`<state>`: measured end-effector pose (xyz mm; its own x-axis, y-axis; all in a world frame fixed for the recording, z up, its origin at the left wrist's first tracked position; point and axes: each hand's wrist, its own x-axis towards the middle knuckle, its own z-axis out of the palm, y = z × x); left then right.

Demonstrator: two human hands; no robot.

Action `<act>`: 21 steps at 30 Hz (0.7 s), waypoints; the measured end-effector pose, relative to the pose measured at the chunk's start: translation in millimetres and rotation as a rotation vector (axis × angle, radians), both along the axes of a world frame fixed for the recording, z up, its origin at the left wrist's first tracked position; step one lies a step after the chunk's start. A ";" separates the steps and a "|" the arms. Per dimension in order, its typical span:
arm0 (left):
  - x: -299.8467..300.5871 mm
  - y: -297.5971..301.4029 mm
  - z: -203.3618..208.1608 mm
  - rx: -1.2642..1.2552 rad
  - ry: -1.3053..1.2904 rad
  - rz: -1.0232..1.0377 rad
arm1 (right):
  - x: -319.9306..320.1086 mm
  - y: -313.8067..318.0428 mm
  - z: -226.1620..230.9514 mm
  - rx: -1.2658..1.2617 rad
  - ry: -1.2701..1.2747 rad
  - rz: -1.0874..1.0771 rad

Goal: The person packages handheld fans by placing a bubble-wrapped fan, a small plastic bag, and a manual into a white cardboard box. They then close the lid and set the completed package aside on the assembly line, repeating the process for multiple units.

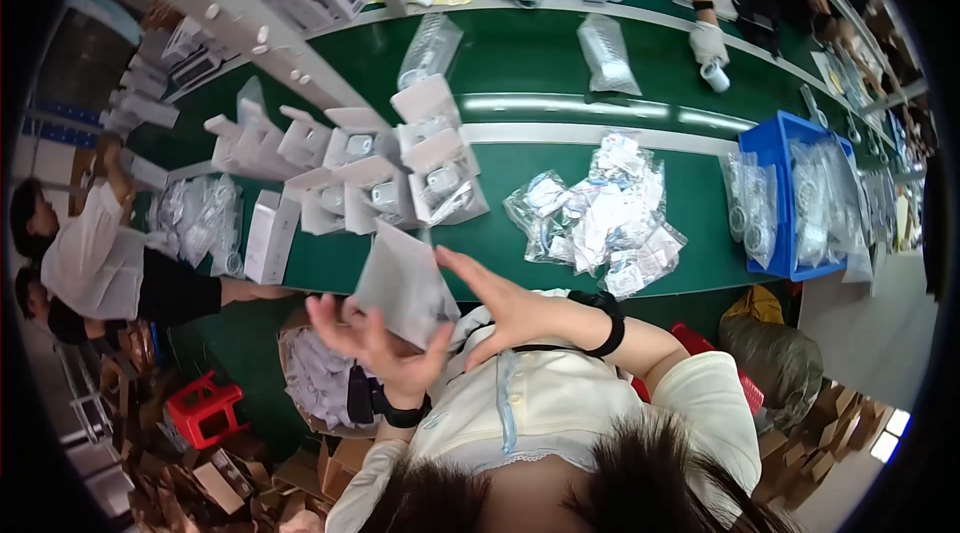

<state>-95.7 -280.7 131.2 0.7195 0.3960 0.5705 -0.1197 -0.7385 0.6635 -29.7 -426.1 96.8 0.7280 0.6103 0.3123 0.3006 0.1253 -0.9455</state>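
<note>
A small white carton point(403, 278) is tilted in front of my chest. My left hand point(385, 348) holds it from below, thumb on one side and fingers on the other. Beside its right edge is my right hand point(515, 311), fingers stretched and thumb apart; whether its fingertips touch the carton I cannot tell. Just beyond stand several open white boxes point(375, 195) with white parts inside. A closed white box point(271, 238) stands to their left. On the right lies a pile of small clear bags point(610, 208) with papers and parts in them.
A blue bin point(790, 198) of bagged parts stands at the right of the green table point(700, 178). More clear bags point(197, 218) lie at the left. Beyond, a co-worker's gloved hand point(709, 43) holds a white cylindrical part point(714, 77). A red stool point(205, 408) is on the floor.
</note>
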 end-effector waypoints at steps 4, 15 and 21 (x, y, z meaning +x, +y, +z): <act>43.1 -52.0 -4.6 -0.820 -0.244 -0.726 | 9.1 -33.6 -17.4 0.128 0.547 -0.110; 121.0 -112.9 -22.6 -1.118 0.529 -1.099 | 54.1 -207.3 -55.1 -0.279 -0.042 -0.976; 125.9 -100.0 -41.0 -0.701 0.533 -0.887 | 70.8 -407.9 -129.6 -2.027 -0.082 -1.661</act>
<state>30.2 -380.7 90.2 0.9700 -0.2430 -0.0110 0.0091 -0.0088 0.9999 41.1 -834.0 -32.8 0.6813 -0.5934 0.4285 -0.7306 -0.5876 0.3478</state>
